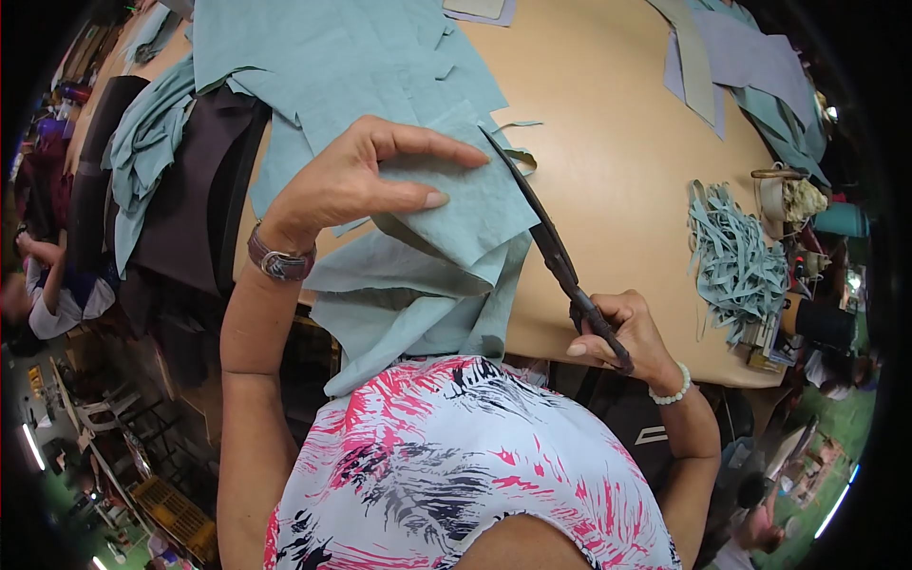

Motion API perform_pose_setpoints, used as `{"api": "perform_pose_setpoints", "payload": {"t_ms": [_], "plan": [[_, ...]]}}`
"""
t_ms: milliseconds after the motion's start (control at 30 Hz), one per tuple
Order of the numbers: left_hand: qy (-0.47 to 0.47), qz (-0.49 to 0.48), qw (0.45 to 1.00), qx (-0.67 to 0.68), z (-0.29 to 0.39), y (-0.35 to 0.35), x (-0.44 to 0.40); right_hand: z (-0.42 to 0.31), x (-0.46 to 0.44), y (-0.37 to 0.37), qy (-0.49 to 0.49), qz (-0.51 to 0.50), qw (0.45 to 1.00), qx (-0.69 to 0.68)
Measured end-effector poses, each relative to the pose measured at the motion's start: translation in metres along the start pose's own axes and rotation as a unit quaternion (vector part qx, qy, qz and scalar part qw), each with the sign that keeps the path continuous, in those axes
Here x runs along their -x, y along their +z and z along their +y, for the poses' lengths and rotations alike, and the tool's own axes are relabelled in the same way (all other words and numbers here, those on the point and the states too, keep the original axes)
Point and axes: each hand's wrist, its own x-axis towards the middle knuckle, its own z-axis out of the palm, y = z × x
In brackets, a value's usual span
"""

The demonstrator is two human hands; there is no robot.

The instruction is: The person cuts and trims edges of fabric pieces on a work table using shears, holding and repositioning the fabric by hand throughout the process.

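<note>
A large piece of pale blue-green fabric (461,214) lies at the table's near edge, its lower folds (399,313) hanging towards my lap. My left hand (366,176) rests over this fabric, thumb and index finger stretched apart with their tips on the cloth; its other fingers are hidden. Long dark scissors (546,237) are gripped by my right hand (622,337) at the handles. Their blades point up and away along the fabric's right edge, close together. Beside the blade tip, a thin cut strip (521,161) curls on the table.
More blue-green fabric (332,57) spreads over the table (608,123) behind. Dark cloth (195,190) lies at left. A heap of narrow strips (736,256) sits at right, near a container (784,195). Lilac and beige pieces (698,66) lie far right. Another person (66,285) is at far left.
</note>
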Motion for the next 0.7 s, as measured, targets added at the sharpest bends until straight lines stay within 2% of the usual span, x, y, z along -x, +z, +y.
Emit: {"api": "perform_pose_setpoints", "payload": {"t_ms": [100,500,600,700], "plan": [[-0.009,0.003,1.0,0.01,0.0,0.001,0.0,0.008,-0.003,0.001,-0.069,-0.025,0.996,-0.057],[0.004,-0.035,0.999,0.003,-0.001,0.008,-0.001,-0.003,-0.018,0.003,-0.058,-0.014,0.997,-0.045],[0.007,-0.035,0.999,-0.005,-0.002,0.009,-0.001,-0.004,-0.018,0.005,-0.081,-0.007,0.996,-0.038],[0.004,-0.029,0.999,-0.017,-0.002,0.009,-0.001,-0.01,-0.014,0.007,0.011,0.021,1.0,-0.012]]}}
